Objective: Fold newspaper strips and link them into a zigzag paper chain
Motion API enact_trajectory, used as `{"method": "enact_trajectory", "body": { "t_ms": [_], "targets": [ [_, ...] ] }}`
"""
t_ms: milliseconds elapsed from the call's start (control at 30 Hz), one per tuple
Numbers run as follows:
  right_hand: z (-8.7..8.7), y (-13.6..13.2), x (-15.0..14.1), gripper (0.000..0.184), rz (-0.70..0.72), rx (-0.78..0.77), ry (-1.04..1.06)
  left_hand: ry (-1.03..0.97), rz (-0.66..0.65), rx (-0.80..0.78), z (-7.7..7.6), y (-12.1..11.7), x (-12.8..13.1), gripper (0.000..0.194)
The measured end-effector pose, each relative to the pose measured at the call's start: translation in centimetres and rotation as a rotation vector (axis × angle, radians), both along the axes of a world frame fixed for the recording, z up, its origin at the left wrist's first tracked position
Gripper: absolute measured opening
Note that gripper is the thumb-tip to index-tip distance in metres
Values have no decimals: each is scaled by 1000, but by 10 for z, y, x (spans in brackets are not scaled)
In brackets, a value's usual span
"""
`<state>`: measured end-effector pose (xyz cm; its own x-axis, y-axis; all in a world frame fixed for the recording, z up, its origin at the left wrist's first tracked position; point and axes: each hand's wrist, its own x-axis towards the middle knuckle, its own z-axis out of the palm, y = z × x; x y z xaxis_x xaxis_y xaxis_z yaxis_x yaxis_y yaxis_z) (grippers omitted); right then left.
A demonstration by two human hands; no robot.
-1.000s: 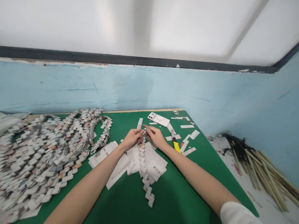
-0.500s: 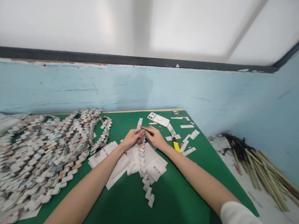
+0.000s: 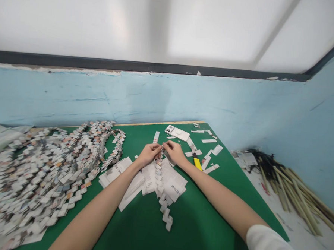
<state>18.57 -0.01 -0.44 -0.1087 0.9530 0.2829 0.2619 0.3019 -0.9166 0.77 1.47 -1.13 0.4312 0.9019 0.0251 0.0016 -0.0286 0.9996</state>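
Left hand point(image 3: 149, 154) and right hand point(image 3: 174, 153) angle inward, fingertips pinched on a tiny white paper piece point(image 3: 162, 147), above a zigzag white folded-paper chain point(image 3: 165, 214).

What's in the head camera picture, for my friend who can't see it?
A person's left hand and right hand seem to pinch the far end of a zigzag paper chain on a green table. A big heap of folded paper lies to the left, and a white phone lies beyond the hands, near paper strips.

The paper chain point(image 3: 163, 204) vanishes behind the left grip point(image 3: 148, 155); the frame's left edge crops the heap point(image 3: 49, 182).
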Motion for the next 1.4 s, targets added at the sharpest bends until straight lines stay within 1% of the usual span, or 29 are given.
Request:
{"method": "enact_trajectory", "body": {
  "t_ms": [233, 400, 533, 667, 767, 933, 1067, 1200, 1300, 1400],
  "targets": [
    [0, 1, 0, 36, -2, 25, -8, 14, -14, 6, 4, -2, 0, 51],
    [0, 0, 1, 37, -27, 80, -59, 23, -11, 22, 5, -3, 1, 52],
    [0, 0, 1, 35, -44, 85, -56, 22, 10, 20, 3, -1, 1, 53],
    [-1, 1, 0, 28, -21, 53, 0, 20, 19, 16, 0, 0, 0, 53],
    [-1, 0, 0, 27, -40, 54, -2, 15, 21, 17, -2, 1, -1, 52],
    [2, -4, 0, 29, -86, 109, -44, -2, 14, 3, -2, 0, 0, 49],
    [4, -4, 0, 30, -134, 134, -56, -8, -8, -4, -2, 0, 2, 51],
    [3, -6, 0, 27, -165, 225, -161, -10, 0, -8, 0, 0, 3, 51],
    [1, -9, 0, 23, -151, 302, -233, -25, 10, -15, 2, -1, 4, 48],
    [-1, -12, 0, 18, -97, 360, -262, -43, 15, -36, 4, -2, 4, 43]
  ]
}}
